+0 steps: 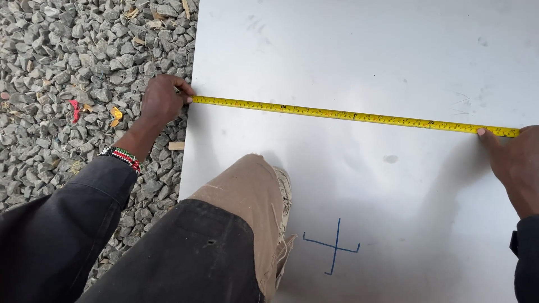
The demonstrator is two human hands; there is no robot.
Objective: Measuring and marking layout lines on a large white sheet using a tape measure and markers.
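A yellow measuring tape (353, 116) lies stretched across a large grey metal sheet (365, 50). My left hand (161, 101) pinches the tape's end at the sheet's left edge. My right hand (514, 163) presses the tape flat against the sheet near the right side with its thumb. A blue cross-shaped mark (336, 246) is drawn on the sheet below the tape.
Grey gravel (67, 67) with bits of red and yellow litter covers the ground to the left of the sheet. My knee in tan trousers and my shoe (283, 191) rest on the sheet near its left edge. A beaded bracelet (120, 156) is on my left wrist.
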